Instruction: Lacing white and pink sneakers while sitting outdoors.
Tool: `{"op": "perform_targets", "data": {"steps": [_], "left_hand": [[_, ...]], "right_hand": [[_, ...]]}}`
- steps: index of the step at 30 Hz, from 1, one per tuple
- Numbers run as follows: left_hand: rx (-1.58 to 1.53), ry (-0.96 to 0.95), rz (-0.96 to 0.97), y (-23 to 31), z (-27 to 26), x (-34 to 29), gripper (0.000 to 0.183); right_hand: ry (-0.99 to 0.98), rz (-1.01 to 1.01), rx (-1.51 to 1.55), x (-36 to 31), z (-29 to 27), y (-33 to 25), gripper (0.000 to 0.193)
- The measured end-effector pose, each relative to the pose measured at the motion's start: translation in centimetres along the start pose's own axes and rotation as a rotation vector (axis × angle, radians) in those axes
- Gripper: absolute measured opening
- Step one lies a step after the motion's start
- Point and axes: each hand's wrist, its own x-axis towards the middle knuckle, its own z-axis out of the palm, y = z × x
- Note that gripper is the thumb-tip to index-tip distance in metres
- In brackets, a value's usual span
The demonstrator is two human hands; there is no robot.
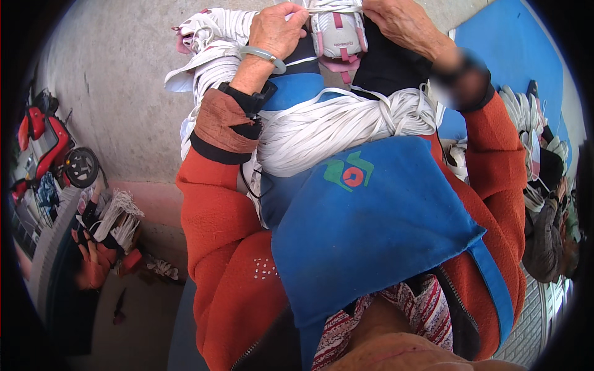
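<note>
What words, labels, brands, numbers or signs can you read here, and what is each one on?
Pink-and-white shoe: a short line of small lettering, which I won't copy out.
Blue apron: a green-and-red emblem, with no words or numbers that I can make out.
Red-orange jacket: a patch of pale dots, no readable text.
Red motor scooter: too small to read any marking.

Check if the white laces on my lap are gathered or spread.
Gathered: the white laces lie in one thick bundle, strands running together.
</note>
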Motion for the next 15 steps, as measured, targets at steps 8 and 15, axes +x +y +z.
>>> {"op": "perform_targets", "data": {"steps": [8,15], "left_hand": [[-0.069,0.159,0.191,-2.7,1.2,1.0,0.024],[0.179,0.415,0.449,-3.2,2.1,0.6,0.019]], "right_hand": [[-0.03,0.222,0.393,1.2,-1.2,-0.5,0.021],[0.254,0.257,0.218,-0.4,1.2,-1.8,0.015]]}}
